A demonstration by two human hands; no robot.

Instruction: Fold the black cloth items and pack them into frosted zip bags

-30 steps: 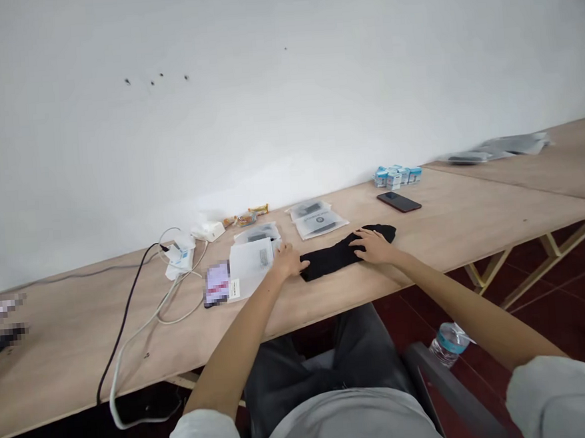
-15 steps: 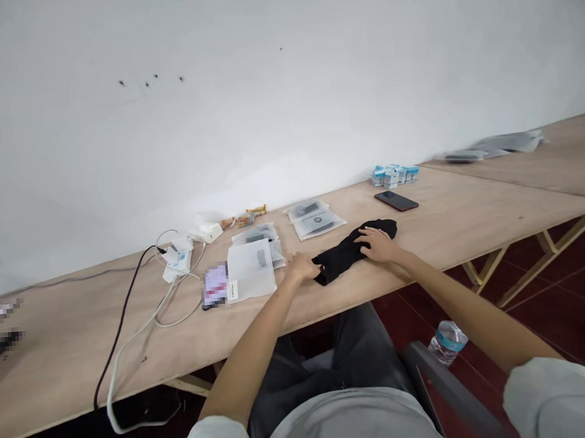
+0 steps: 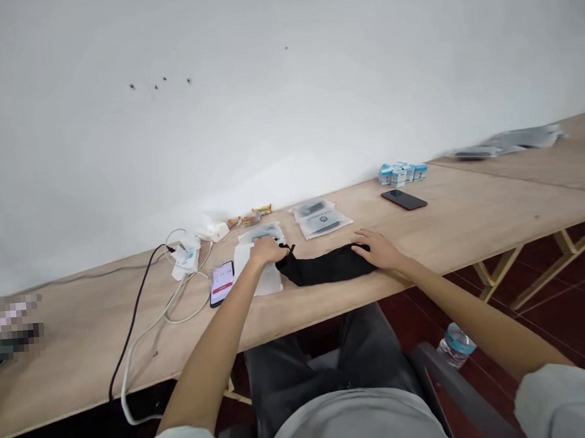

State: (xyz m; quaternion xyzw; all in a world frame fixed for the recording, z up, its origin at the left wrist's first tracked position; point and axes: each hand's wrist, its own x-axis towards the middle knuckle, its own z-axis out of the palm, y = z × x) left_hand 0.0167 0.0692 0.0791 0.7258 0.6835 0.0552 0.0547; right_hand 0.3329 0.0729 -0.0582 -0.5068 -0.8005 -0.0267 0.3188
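A long piece of black cloth [image 3: 326, 267] lies stretched across the wooden table [image 3: 453, 221] in front of me. Its left end is pinched in my left hand [image 3: 268, 250], which is over a white plastic sleeve [image 3: 268, 281]. My right hand [image 3: 381, 250] rests on the cloth's right end with its fingers spread. Behind the cloth lies a frosted packet [image 3: 324, 221] with a dark item inside. A second packet [image 3: 261, 232] is just behind my left hand.
A phone with a lit screen [image 3: 221, 282], white cables [image 3: 170, 297] and a charger [image 3: 216, 231] are on the left. Small blue boxes [image 3: 402, 173], a dark phone [image 3: 404, 199] and grey packets [image 3: 512, 142] lie to the right. A water bottle [image 3: 456, 346] stands below the table.
My left hand has moved left and away from me, drawing the cloth's left end over the white sleeve. The cloth is straighter and longer. My right hand stays at its right end.
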